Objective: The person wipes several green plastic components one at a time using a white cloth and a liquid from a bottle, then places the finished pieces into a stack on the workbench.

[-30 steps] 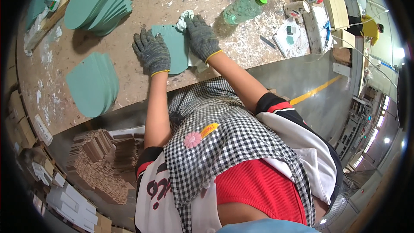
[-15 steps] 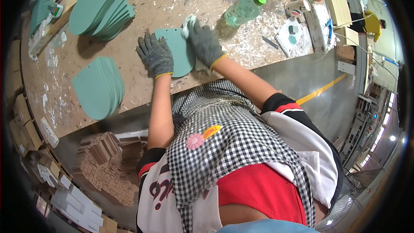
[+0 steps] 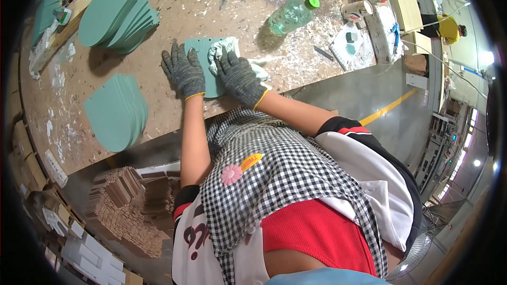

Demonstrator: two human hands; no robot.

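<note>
We're probably midway on the green round-ended panel (image 3: pixel 210 86) at view's 11 o'clock, left hand (image 3: pixel 186 75) splayed flat, right hand (image 3: pixel 238 79) over a white rag (image 3: pixel 216 51) (clamped, can't tell), with 10 o'clock stack (image 3: pixel 100 18) and 9 o'clock stack (image 3: pixel 112 113) done or waiting, unclear.

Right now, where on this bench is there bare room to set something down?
One open patch lies between the lower green stack and your left hand; another, flecked, lies farther out, between the upper green stack and green-capped bottle. It's crowded around the white cup and spattered board, and where your right hand is on the white cloth.
</note>
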